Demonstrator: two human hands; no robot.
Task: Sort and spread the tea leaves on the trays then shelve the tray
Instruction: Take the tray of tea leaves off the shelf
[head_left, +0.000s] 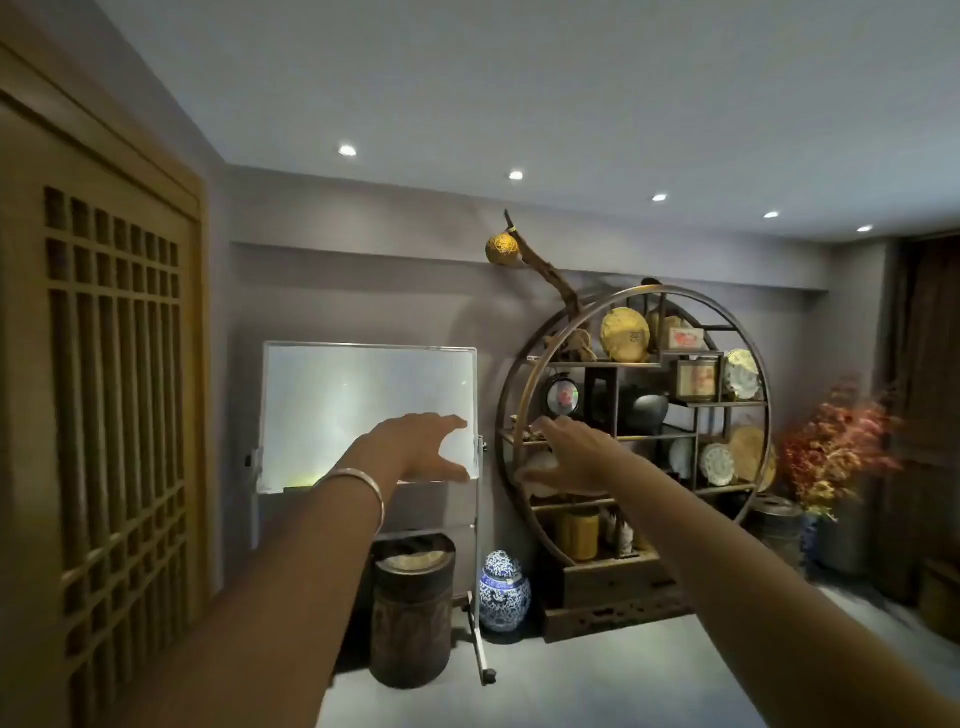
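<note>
Dim grey room, lattice door (119, 415) at left, whiteboard (363, 410) on wheeled stand, round shelf (634, 431) of plates and jars, blue-white jar (503, 592) on floor, left hand (421, 447) and right hand (574, 457) outstretched, fingers spread, holding nothing, no tray or tea leaves in view.

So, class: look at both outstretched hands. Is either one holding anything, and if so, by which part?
Nothing is held. The left hand and the right hand are both spread open in mid-air, fingers apart, with no tray or tea leaves in view.
</note>
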